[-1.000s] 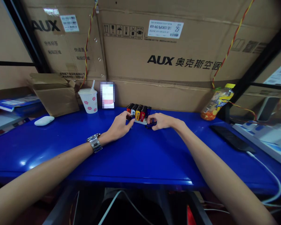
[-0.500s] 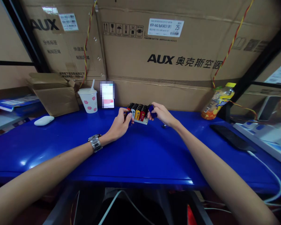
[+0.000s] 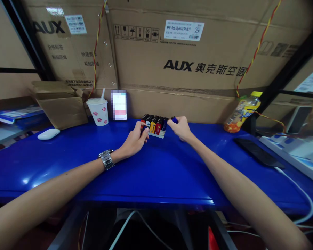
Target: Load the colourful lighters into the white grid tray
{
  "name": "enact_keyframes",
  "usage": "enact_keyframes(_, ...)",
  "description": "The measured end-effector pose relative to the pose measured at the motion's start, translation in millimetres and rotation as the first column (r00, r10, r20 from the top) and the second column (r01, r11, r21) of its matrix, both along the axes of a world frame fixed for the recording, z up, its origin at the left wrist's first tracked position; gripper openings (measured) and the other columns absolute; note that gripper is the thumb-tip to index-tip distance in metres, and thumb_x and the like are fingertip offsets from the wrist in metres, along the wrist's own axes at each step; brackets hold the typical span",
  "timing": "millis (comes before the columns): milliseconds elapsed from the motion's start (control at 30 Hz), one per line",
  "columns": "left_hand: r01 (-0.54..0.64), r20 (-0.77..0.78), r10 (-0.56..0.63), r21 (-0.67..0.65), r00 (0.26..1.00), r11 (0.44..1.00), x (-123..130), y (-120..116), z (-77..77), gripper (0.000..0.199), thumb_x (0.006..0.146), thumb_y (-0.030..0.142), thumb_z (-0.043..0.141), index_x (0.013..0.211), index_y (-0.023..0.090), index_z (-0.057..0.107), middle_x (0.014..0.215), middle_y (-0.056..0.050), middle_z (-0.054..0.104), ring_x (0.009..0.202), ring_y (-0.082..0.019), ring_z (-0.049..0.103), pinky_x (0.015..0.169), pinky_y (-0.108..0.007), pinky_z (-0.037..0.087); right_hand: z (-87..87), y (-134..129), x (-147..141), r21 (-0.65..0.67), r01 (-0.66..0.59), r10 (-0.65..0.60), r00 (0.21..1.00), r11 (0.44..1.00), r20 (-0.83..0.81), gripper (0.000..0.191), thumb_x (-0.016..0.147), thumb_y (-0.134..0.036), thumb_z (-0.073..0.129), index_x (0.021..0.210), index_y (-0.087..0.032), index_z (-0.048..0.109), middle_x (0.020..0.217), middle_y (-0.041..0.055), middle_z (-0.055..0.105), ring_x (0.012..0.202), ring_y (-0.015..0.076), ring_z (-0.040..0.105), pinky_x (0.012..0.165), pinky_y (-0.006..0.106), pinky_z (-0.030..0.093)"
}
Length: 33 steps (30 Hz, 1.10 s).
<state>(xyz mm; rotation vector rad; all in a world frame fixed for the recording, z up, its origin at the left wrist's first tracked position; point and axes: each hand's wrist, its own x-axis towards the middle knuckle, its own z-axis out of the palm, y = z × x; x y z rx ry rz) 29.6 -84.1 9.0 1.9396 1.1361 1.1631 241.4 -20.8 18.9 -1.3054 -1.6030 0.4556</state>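
A white tray [image 3: 156, 135] full of upright lighters [image 3: 153, 127] in white, yellow, red and dark blue, most with dark tops, sits at the back of the blue table. My left hand [image 3: 136, 139] is closed at the tray's left end, with a dark blue piece, seemingly a lighter, showing by the thumb. Just right of the tray, my right hand [image 3: 181, 129] is closed around a dark blue lighter [image 3: 174, 119]. A dark blue lighter [image 3: 165, 124] stands in the tray's right end. The fingers partly hide the tray's left side.
Left on the blue table [image 3: 156, 173] are a paper cup with a straw [image 3: 100, 113], a propped-up phone [image 3: 119, 105] and a white case [image 3: 49, 134]. To the right are a drink bottle [image 3: 241, 114] and a black phone on a cable [image 3: 258, 152]. Large cardboard boxes [image 3: 198, 86] stand behind.
My right hand has moved from the tray's right end slightly to the right. A dark blue lighter now shows in that end. The small dark item on the table is no longer visible.
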Motion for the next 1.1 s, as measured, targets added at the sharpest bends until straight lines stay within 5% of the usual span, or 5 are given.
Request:
enact_keyframes(167,0.000,-0.022,0.000,0.012,1.000,1.000,-1,1,-0.6,0.015,0.093,0.031,0.043,0.102,0.020,0.039,0.074,0.000,0.060,0.061,-0.011,0.057,0.061,-0.025,0.045,0.4,-4,-4,0.090,-0.054,0.047,0.996,0.994,0.075,0.045,0.076,-0.043,0.061,0.049,-0.021,0.032,0.049,-0.0034,0.030,0.047,0.0073,0.027,0.044,0.026,0.022)
enact_keyframes(300,-0.002,-0.036,0.002,0.002,0.999,1.000,0,0,0.3,0.014,0.093,0.031,0.042,0.101,0.020,0.039,0.075,-0.001,0.060,0.061,-0.011,0.058,0.062,-0.026,0.045,-1.2,-1,-4,-0.029,-0.221,0.215,0.967,0.975,-0.140,0.056,0.081,-0.070,0.047,0.063,-0.018,0.053,0.051,-0.0015,0.042,0.046,0.0096,0.037,0.043,0.025,0.028)
enact_keyframes(467,-0.008,-0.036,0.008,-0.007,0.999,1.000,0,-1,0.2,0.014,0.094,0.032,0.043,0.102,0.020,0.040,0.074,0.000,0.060,0.061,-0.012,0.058,0.061,-0.027,0.045,-2.1,4,1,-0.062,-0.373,0.337,0.887,0.926,-0.316,0.057,0.084,-0.070,0.042,0.079,-0.016,0.061,0.060,0.0004,0.050,0.049,0.0100,0.043,0.044,0.024,0.032)
enact_keyframes(767,0.013,-0.024,-0.013,-0.003,1.000,1.000,-1,3,-1.9,0.021,0.094,0.036,0.042,0.106,0.020,0.049,0.070,0.001,0.057,0.058,-0.011,0.054,0.058,-0.025,0.045,-7.9,12,8,0.130,-0.282,0.287,0.958,0.950,-0.019,0.032,0.071,-0.047,0.069,0.069,-0.019,0.053,0.055,-0.0045,0.045,0.052,0.0091,0.040,0.054,0.026,0.036)
enact_keyframes(1100,-0.074,-0.137,0.088,0.109,0.987,0.991,-1,-6,3.6,0.025,0.083,0.042,0.057,0.077,0.019,0.051,0.059,0.004,0.052,0.051,-0.009,0.044,0.051,-0.024,0.033,-10.9,11,12,-0.019,-0.237,0.237,0.971,0.971,0.020,0.028,0.072,-0.042,0.066,0.078,-0.020,0.049,0.062,0.0031,0.065,0.055,0.0189,0.064,0.053,0.030,0.047)
